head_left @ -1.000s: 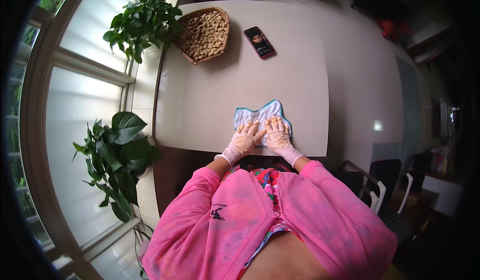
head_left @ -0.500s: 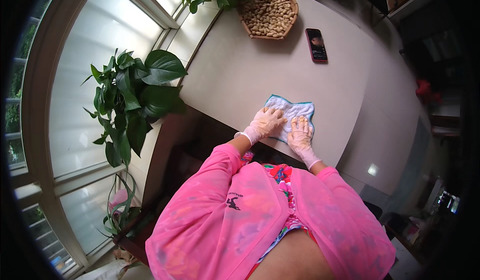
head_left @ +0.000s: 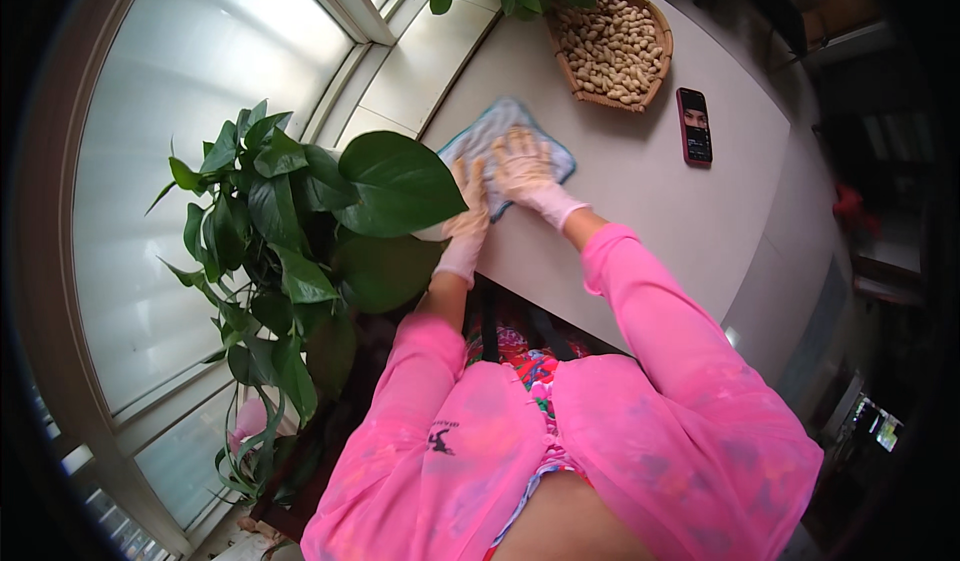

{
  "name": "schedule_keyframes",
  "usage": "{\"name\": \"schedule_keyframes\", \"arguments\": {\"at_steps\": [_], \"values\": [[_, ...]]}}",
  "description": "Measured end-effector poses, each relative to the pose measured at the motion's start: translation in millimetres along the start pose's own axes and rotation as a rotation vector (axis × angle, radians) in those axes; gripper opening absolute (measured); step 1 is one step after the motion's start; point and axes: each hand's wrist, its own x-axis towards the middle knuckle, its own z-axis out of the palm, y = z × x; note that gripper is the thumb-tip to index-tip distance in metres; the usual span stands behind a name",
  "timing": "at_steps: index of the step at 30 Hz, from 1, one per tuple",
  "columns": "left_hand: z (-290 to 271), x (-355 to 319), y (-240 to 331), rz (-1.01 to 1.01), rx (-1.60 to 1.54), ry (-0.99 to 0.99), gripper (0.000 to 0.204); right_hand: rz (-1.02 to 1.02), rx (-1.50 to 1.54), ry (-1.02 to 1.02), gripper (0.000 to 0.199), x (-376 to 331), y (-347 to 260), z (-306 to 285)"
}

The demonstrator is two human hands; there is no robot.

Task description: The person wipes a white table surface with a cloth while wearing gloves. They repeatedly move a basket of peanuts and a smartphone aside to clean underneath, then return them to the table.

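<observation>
Nearest, on the person's side of the cloth, is a pink jacket (head_left: 650,401) worn open over a bright flowered top (head_left: 535,376); on its left chest sit a small dark figure (head_left: 439,438) and a short line of dark lettering, too small and creased to make out. Both forearms reach away toward the cloth, the right one slanting in across the table and the left one running up its near left side. The left hand (head_left: 467,211), in a thin see-through glove, lies on the cloth's near left part with its fingers stretched forward, its side partly hidden by a leaf of the potted plant (head_left: 275,221) left of the cloth. The right hand (head_left: 525,169), gloved alike, is palm down on the cloth's middle, fingers straight and slightly spread. Neither hand is closed around anything; both press flat. The cloth (head_left: 510,116), pale with a blue-green edge and a little blurred, lies spread on the light table (head_left: 630,221). To the right of the cloth is a phone (head_left: 694,128), its lit screen bearing tiny text that cannot be read. Beyond the cloth, to the right, a woven basket (head_left: 665,66) holds peanuts (head_left: 610,46).
</observation>
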Motion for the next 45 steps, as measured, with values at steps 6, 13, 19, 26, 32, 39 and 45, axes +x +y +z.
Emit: {"name": "schedule_keyframes", "arguments": {"at_steps": [6,13,19,26,32,39,45], "values": [[-25,-52,-10,-0.124,0.404,-0.208,0.053,-0.360,-0.067,0.004,0.059,13,-58,48],[-13,10,14,-0.111,0.049,-0.282,0.052,-0.250,-0.046,0.233,0.056,29,-5,31],[27,35,88,0.216,-0.171,-0.454,0.046,0.121,-0.012,0.360,0.056,-27,96,4],[44,-47,221,0.737,-0.161,-0.717,0.058,0.467,-0.100,0.291,0.067,-203,206,37],[1,-119,249,1.066,-0.205,-0.957,0.057,0.482,-0.062,0.373,0.065,-354,184,107],[-36,-128,189,0.881,-0.259,-0.982,0.046,0.126,-0.035,0.282,0.063,-317,136,118],[-21,-108,180,0.602,-0.148,-0.597,0.052,-0.010,-0.052,0.375,0.056,-223,161,80]]}}
